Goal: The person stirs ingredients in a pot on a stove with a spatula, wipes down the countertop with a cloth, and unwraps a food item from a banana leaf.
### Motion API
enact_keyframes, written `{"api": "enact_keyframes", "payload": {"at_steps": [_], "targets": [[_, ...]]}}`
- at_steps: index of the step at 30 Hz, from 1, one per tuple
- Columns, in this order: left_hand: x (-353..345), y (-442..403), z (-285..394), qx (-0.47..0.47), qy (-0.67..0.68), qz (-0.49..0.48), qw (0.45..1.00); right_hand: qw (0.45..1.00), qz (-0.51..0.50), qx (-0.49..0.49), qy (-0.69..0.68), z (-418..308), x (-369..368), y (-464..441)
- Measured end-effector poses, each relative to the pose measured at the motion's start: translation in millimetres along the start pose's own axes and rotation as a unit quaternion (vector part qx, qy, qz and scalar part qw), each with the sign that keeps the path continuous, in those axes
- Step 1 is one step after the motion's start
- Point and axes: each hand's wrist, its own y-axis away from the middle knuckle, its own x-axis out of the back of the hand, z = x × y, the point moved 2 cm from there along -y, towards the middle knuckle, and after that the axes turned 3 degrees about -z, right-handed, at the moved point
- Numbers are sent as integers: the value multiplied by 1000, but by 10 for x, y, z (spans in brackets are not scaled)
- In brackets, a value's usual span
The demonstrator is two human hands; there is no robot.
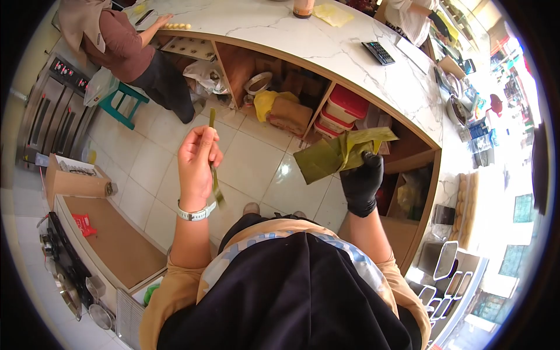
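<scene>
Left hand (197, 156) has its thumb pressed against curled fingers, pinching a thin green leaf strip (212, 118). The hand covers part of the strip, and its lower end is a blur. Right hand (361, 182), in a black glove, is closed around one end of a folded green leaf (318, 158), looks like banana leaf. Fingertips are mostly lost in the folds, and I can't tell if it's one sheet or several. Both greens are up in the air, well apart. There's a pale-banded watch (197, 214) on the left wrist. Past the leaf, red-lidded tubs (347, 102) sit on a shelf under the marble-look counter (274, 28), partly blocked. Top left, a co-worker (123, 44), cut off by the frame, has a hand by some pale balls (177, 26). The far right is too washed out to read.
</scene>
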Motion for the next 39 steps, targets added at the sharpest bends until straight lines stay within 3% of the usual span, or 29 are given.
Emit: {"api": "enact_keyframes", "payload": {"at_steps": [4,8,11,14,17,20,23,26,29,31,32,39], "targets": [[-201,84,-247,41,53,-59,996,997,69,-19,7,-8,54,-9],[-542,131,-277,-48,-63,-91,993,989,26,-40,143,138,86,-17],[-645,229,-349,-39,-156,-195,968,973,27,-24,229,216,-4,17],[-651,251,-519,-20,-264,-323,909,967,11,-44,249,236,-48,41],[-776,330,-511,-57,-260,-329,906,960,41,-79,265,276,-125,79],[-749,330,-503,64,-323,-290,899,934,21,-163,318,191,-16,87],[-713,302,-407,17,-369,-283,885,756,-19,-137,640,3,-165,30],[-587,281,-472,55,-413,-333,846,620,-97,56,776,-143,-533,-39],[-604,319,-444,81,-342,-368,861,557,-186,82,805,-188,-653,-116],[-614,333,-485,53,-310,-375,872,574,-184,22,798,-165,-618,-121],[-620,339,-493,38,-293,-377,878,585,-127,26,801,-105,-767,-115],[-616,234,-305,-80,-358,-394,843,658,11,71,750,125,-471,-116]]}}
